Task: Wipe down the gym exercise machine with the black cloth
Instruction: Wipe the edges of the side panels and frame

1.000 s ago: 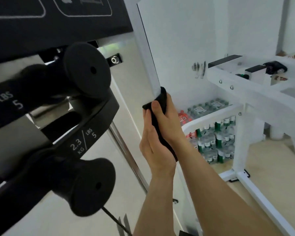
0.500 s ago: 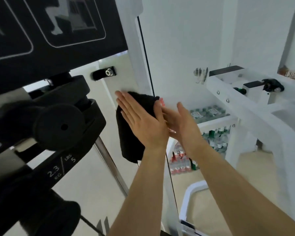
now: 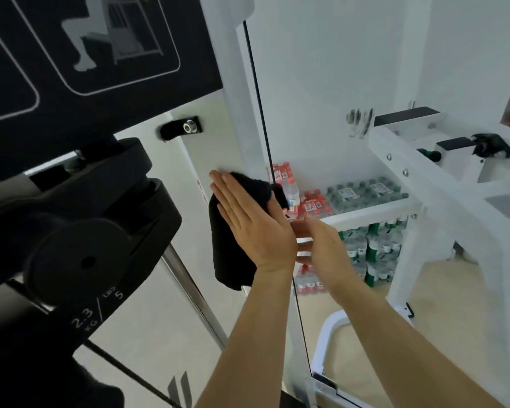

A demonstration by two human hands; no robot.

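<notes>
Left hand [image 3: 255, 228] spread flat, pressing black cloth [image 3: 233, 240] against the white machine post [image 3: 242, 136], cloth draping below the palm. Right hand [image 3: 321, 248] open, fingers straight, touching the post's right edge.

Matt black cloth [image 3: 233, 231], glossy white frame [image 3: 233, 113] — polished metal rod [image 3: 189, 290]

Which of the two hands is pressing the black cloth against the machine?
The left hand, palm flat with fingers spread over the black cloth on the white upright. The right hand sits beside it, off the cloth.
</notes>
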